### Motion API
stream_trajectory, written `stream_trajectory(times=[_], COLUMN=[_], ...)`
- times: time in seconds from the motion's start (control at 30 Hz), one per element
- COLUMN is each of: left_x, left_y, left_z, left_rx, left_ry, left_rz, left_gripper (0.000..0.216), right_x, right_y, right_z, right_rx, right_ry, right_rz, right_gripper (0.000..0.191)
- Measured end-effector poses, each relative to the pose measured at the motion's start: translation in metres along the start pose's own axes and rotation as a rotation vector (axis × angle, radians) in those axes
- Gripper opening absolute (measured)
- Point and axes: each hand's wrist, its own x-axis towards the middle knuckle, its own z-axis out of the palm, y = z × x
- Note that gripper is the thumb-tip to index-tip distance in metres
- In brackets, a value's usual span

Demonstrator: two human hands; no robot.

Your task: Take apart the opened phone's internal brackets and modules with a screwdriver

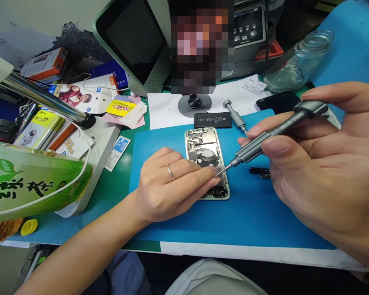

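Note:
A phone with its back off (pixel 204 143) lies on the blue mat (pixel 249 217), its inner parts showing. My left hand (pixel 167 182), wearing a ring, reaches over the lower half of it. Its fingertips are pinched together at the tip of a grey screwdriver (pixel 258 141); whatever is between them is too small to make out. That screwdriver is gripped in my right hand (pixel 322 164), slanting down left towards the phone. Beyond the phone lies a black phone battery (pixel 212 120). Beside the battery rests a second screwdriver (pixel 234 116), and a small black part (pixel 260 172) is near my right hand.
A large green bottle (pixel 33 180) and a white stand base (pixel 95 164) take up the left side. Boxes and papers (pixel 121 108) are piled behind them. At the back stand a monitor (pixel 132 37), a control unit (pixel 249 26) and a tilted glass jar (pixel 298 61).

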Motion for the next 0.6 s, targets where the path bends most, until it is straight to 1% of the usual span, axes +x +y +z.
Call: stream_trajectory(times=[0.1,0.37,0.53,0.6], left_x=[-0.0003,-0.0014,-0.0020,-0.0017], left_y=[0.0004,0.0001,-0.0004,-0.0005], left_z=[-0.0005,-0.0017,-0.0015,-0.0013], left_rx=[0.003,0.005,-0.001,0.001], left_ry=[0.005,-0.003,-0.004,-0.005], left_rz=[-0.007,-0.016,-0.011,-0.013], left_gripper=[0.006,0.009,0.010,0.008], right_x=[-0.0009,-0.0039,-0.0045,-0.0043], right_y=[-0.0032,-0.0058,0.0004,0.0018], right_z=[0.0018,0.0023,0.0040,0.0044], right_rx=[-0.008,-0.043,0.003,0.015], right_ry=[0.011,0.045,0.114,0.117], right_rz=[0.024,0.078,0.058,0.055], right_gripper=[0.047,0.049,0.054,0.055])
